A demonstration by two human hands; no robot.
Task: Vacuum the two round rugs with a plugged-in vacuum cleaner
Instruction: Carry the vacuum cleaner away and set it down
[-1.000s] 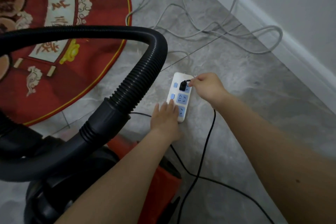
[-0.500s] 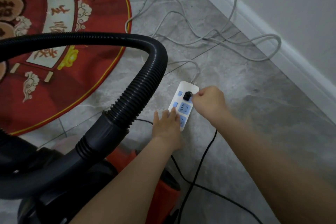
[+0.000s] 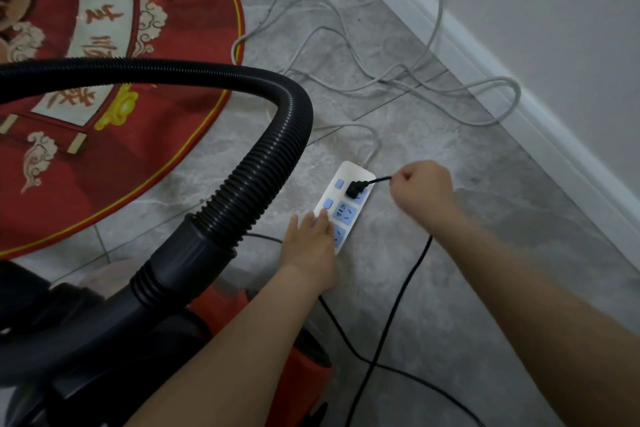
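Note:
A white power strip [image 3: 349, 173] with blue sockets lies on the grey floor. A black plug [image 3: 356, 188] sits in its top socket. My left hand [image 3: 311, 239] presses flat on the strip's near end. My right hand [image 3: 424, 189] is curled, pinching the black cord [image 3: 408, 281] just right of the plug. The red and black vacuum cleaner [image 3: 304, 374] stands at the lower left, its black ribbed hose [image 3: 256, 170] arching over a red round rug [image 3: 145, 135] with gold trim. Only one rug is in view.
Loose grey-white cables [image 3: 346, 45] sprawl on the floor behind the strip, running to the white baseboard [image 3: 519, 107] and wall at the right. The black cord trails back along the floor toward the bottom edge.
My right hand has drawn back to the right from the plug along the cord, leaving the plug seated in the strip. My left hand stays pressed on the strip.

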